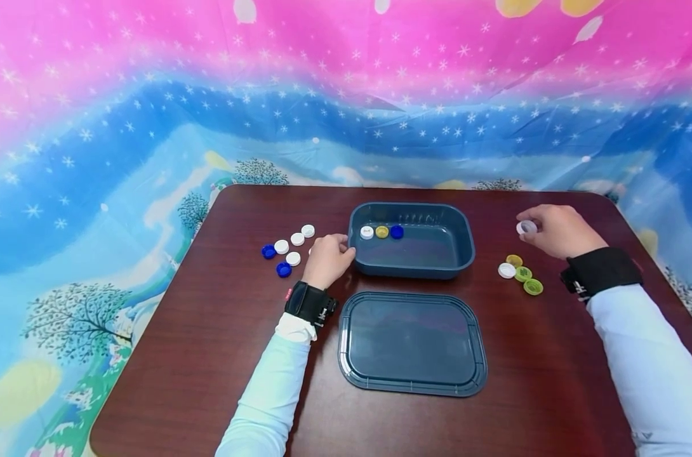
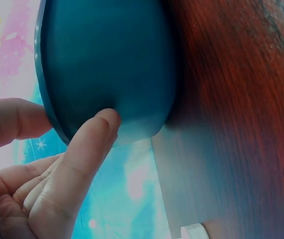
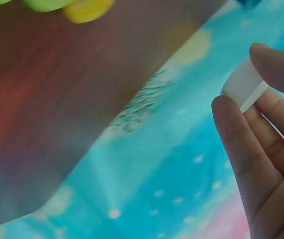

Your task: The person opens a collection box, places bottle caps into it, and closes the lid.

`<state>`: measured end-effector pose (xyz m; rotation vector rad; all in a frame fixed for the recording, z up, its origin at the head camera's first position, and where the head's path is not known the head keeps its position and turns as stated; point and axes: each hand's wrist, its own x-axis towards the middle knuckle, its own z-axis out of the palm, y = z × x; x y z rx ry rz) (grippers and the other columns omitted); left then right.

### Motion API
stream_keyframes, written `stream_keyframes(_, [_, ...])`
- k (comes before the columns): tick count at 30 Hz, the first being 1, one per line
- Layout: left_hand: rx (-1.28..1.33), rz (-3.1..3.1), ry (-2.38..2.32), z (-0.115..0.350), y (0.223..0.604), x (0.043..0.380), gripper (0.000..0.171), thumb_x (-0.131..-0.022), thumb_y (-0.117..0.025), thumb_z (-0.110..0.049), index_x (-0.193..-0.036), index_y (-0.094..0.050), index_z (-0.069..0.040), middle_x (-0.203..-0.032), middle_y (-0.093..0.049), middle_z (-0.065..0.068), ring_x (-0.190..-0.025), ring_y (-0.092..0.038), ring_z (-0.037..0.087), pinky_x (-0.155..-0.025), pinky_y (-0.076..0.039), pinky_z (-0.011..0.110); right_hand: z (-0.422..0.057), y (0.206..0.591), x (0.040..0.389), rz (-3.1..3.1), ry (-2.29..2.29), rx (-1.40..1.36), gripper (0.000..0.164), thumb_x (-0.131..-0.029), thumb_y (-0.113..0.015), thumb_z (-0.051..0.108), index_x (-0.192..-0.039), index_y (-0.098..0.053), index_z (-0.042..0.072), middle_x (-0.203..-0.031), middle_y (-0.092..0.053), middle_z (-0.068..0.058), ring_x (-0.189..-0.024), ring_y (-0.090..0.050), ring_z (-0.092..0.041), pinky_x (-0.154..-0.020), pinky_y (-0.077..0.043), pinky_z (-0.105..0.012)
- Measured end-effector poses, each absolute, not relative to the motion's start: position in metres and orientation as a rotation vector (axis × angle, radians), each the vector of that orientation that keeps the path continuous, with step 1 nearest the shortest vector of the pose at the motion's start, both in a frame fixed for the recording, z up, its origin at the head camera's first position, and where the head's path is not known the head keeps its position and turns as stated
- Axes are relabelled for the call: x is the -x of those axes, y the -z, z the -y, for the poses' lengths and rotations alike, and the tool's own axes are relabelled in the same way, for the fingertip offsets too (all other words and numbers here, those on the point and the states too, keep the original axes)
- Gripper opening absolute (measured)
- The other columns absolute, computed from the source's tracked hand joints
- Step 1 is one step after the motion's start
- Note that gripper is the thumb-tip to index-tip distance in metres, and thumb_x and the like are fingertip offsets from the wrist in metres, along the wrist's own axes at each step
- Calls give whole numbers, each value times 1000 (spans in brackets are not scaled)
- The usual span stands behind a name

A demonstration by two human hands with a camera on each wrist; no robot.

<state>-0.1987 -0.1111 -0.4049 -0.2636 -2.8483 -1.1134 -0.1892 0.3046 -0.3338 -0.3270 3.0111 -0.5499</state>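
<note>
My right hand (image 1: 563, 231) pinches a white bottle cap (image 3: 244, 84) between thumb and fingers, raised over the right side of the table. Below it lie a white cap (image 1: 506, 271), a yellow cap (image 1: 514, 260) and two green caps (image 1: 532, 287). My left hand (image 1: 326, 259) grips the left end of a dark blue-grey plastic box (image 1: 410, 273); in the left wrist view the thumb (image 2: 89, 144) presses its outer wall and a finger reaches behind the rim. Inside the box, a white (image 1: 367, 233), a yellow (image 1: 382, 232) and a blue cap (image 1: 397, 232) sit in a row.
A matching lid (image 1: 412, 343) lies flat in front of the box on the brown table (image 1: 209, 355). Left of my left hand are several white caps (image 1: 292, 259) and two blue caps (image 1: 284, 270). A patterned cloth (image 1: 323, 76) hangs behind and beside the table.
</note>
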Motion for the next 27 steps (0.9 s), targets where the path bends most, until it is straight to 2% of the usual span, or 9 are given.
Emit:
stream_keyframes(3, [264,2855,1120,111,404,198,35,-91,-66,-16,-120,-67,2,-86,-72,8,-78,-68,19,-76,-55,36,-289,325,194,-2995,569,355,35,-94,-58,5,-126,-57,-10,-117,-57,-33,-100,-56,-43,-83,-45,-59])
stream_keyframes(9, [282,2853,1130,111,404,198,35,-91,-65,-15,-120,-67,3,-85,-72,8,-75,-68,18,-75,-56,36,-261,314,206,-3006,542,490,33,-91,-62,4,-122,-61,-9,-112,-61,-28,-92,-57,-36,-76,-46,-49])
stream_keyframes(13, [279,2848,1126,111,402,198,34,-91,-65,-14,-120,-67,3,-84,-71,8,-74,-68,18,-75,-56,36,-243,309,215,-3010,515,552,33,-90,-65,4,-121,-62,-8,-109,-63,-26,-86,-58,-33,-74,-46,-47])
stream_keyframes(19, [282,2860,1121,111,401,197,34,-92,-65,-15,-121,-66,3,-86,-72,8,-76,-68,18,-74,-56,36,-216,310,229,-2979,477,636,34,-88,-68,4,-120,-63,-7,-109,-64,-25,-92,-60,-36,-78,-47,-50])
stream_keyframes(24, [290,2857,1137,111,401,197,34,-92,-65,-14,-121,-66,4,-86,-72,9,-74,-68,18,-72,-56,36,-197,314,243,-2946,471,682,34,-89,-68,4,-120,-63,-7,-109,-64,-24,-89,-61,-34,-78,-48,-48])
stream_keyframes(27, [299,2854,1134,112,401,196,34,-92,-64,-14,-121,-66,4,-85,-71,8,-72,-68,18,-72,-56,35,-187,318,251,-2918,477,699,33,-89,-68,4,-120,-63,-8,-113,-62,-25,-95,-60,-37,-83,-47,-50])
